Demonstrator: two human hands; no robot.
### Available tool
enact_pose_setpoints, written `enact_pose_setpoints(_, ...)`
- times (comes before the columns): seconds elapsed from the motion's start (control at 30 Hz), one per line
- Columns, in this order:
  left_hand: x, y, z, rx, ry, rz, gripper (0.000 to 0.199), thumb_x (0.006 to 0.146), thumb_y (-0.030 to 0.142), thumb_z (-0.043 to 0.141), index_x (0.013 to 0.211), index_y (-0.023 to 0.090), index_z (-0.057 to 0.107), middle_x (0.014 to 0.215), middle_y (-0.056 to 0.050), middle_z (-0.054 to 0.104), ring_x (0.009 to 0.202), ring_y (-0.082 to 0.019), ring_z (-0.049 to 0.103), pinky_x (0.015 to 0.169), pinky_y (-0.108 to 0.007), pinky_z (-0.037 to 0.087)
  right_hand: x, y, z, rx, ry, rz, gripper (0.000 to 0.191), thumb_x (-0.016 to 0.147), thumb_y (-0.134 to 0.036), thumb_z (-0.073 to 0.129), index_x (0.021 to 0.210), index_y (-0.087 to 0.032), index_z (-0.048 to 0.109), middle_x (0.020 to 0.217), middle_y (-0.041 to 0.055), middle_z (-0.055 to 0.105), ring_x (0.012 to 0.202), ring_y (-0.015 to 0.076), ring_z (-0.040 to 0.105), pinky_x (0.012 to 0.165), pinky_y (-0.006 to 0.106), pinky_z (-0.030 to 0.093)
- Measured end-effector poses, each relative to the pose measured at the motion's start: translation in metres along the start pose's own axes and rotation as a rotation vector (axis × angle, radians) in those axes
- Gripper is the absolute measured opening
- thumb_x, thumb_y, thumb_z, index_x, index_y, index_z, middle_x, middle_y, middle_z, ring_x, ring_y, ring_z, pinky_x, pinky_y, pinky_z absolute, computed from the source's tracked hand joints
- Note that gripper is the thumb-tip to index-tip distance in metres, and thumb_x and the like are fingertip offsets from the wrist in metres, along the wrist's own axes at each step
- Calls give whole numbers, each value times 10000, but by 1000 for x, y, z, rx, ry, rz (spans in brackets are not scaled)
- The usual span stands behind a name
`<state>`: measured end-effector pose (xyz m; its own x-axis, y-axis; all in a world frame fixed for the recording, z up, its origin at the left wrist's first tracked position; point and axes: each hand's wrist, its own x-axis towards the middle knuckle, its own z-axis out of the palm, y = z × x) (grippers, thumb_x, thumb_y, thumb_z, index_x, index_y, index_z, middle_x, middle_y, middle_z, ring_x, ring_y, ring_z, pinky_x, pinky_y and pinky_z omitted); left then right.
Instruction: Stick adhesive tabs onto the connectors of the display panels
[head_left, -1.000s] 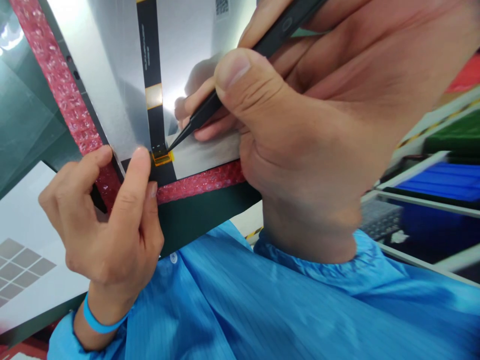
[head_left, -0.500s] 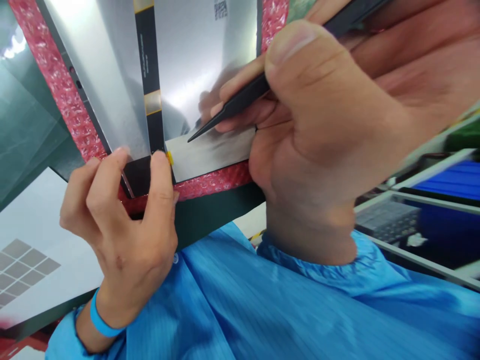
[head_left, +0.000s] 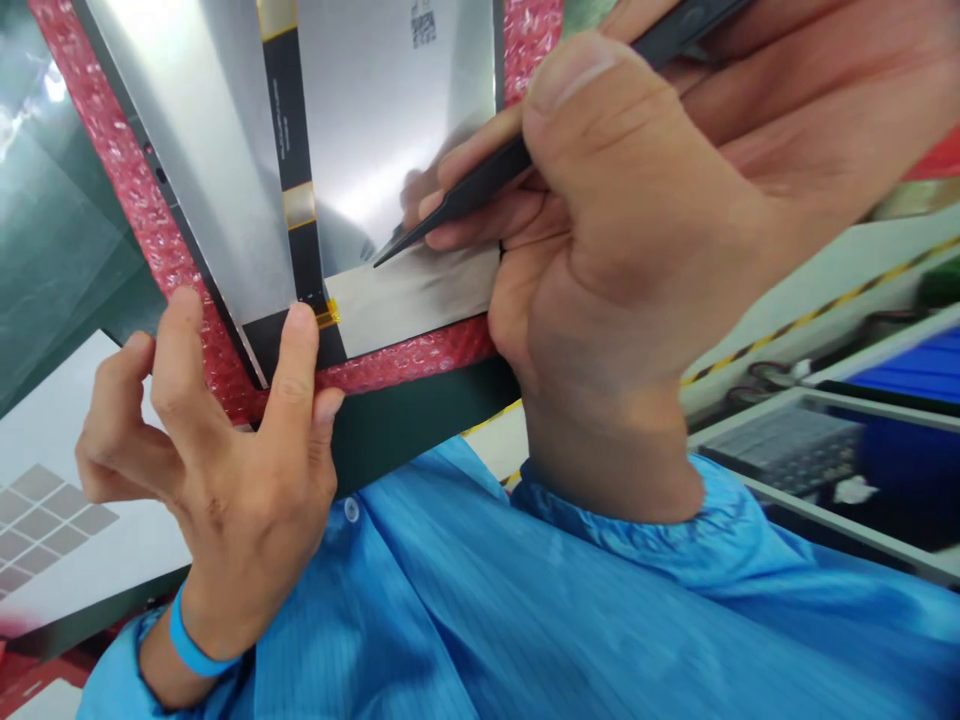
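Note:
A silvery panel lies on pink bubble wrap. Down it runs a black flex strip with a small yellow tab at its lower end. My left hand has its fingers apart; the index fingertip rests on the strip's lower end beside the tab, and the hand holds nothing. My right hand is closed around black tweezers. Their tip is over the upper edge of a pale band along the panel's bottom; whether it touches is unclear.
White sheets with grey squares lie at the left on the dark green table. Clear plastic is at the upper left. A metal frame with a blue bin stands at the right, near yellow-black floor tape.
My left hand's other fingers have lifted off the panel's corner and spread leftward, uncovering the yellow tab. My right hand and the tweezers are almost unchanged, as the view shifts slightly.

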<state>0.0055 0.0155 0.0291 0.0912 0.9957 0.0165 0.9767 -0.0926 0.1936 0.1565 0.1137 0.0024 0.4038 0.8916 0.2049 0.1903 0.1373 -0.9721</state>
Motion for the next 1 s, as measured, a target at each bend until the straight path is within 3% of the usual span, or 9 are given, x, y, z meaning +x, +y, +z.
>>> enact_pose_setpoints(0.17, 3, 5, 8, -161, 28, 26, 505, 1058, 565, 613, 1530, 386, 629, 1773, -26, 370, 1588, -496, 334, 1253, -828, 194, -3, 9, -8, 46, -28, 91, 210, 1012, -142, 581, 885, -310, 580, 844, 24, 594, 736, 230, 728, 530, 338, 603)
enact_pose_setpoints(0.3, 4, 12, 16, -210, 32, 41, 561, 1068, 577, 587, 1585, 360, 565, 1690, -95, 496, 1569, -464, 386, 1264, -779, 157, 0, 15, -8, 117, -2, 39, 207, 967, -133, 626, 873, -317, 613, 750, -6, 579, 669, 230, 730, 468, 336, 586)
enact_pose_setpoints(0.43, -3, 13, 13, -128, 39, -36, 476, 1061, 522, 621, 1512, 369, 624, 1719, -117, 463, 1570, -494, 396, 1220, -802, 125, 1, 19, -6, 255, 51, 49, 195, 859, -121, 735, 801, -293, 664, 672, -33, 596, 584, 232, 741, 410, 325, 585)
enact_pose_setpoints(0.5, -12, 1, 6, -112, 95, -56, 432, 1070, 513, 597, 1445, 312, 674, 1704, -143, 482, 1564, -481, 420, 1231, -768, 173, 1, 22, -8, 349, 82, 56, 187, 780, -91, 772, 761, -259, 692, 612, -39, 610, 545, 251, 735, 395, 332, 591)
enact_pose_setpoints(0.6, -36, -42, -8, -143, 196, -54, 393, 1094, 427, 554, 1427, 265, 686, 1655, -163, 542, 1537, -400, 499, 1252, -644, 323, 0, 20, -13, 400, 52, 128, 197, 701, -135, 888, 711, -251, 729, 589, -55, 639, 544, 228, 735, 433, 316, 624)
enact_pose_setpoints(0.7, -71, -100, -17, -140, 268, -138, 501, 1066, 369, 621, 1558, 285, 579, 1621, -155, 578, 1513, -337, 551, 1240, -550, 443, -9, 0, -6, 383, -55, 194, 309, 618, -324, 1036, 733, -272, 754, 624, -52, 689, 579, 216, 743, 527, 358, 664)
enact_pose_setpoints(0.8, -99, -141, -10, -109, 247, -222, 676, 1012, 459, 706, 1631, 286, 496, 1618, -156, 580, 1530, -373, 524, 1261, -578, 430, -35, -30, 22, 357, -240, 139, 320, 669, -414, 1029, 782, -273, 766, 676, -66, 689, 671, 210, 781, 585, 357, 663)
enact_pose_setpoints(0.9, -108, -151, 2, -88, 220, -246, 681, 998, 520, 702, 1613, 294, 514, 1625, -147, 573, 1529, -405, 504, 1259, -596, 388, -70, -44, 66, 393, -518, 71, 279, 819, -425, 960, 831, -273, 727, 729, -56, 693, 713, 181, 789, 560, 288, 654)
enact_pose_setpoints(1.0, -106, -146, 7, -107, 216, -265, 672, 1000, 550, 683, 1603, 301, 520, 1627, -134, 571, 1517, -401, 506, 1234, -565, 381, -95, -34, 103, 386, -744, 95, 300, 918, -492, 873, 902, -288, 653, 784, -38, 735, 741, 174, 787, 594, 277, 672)
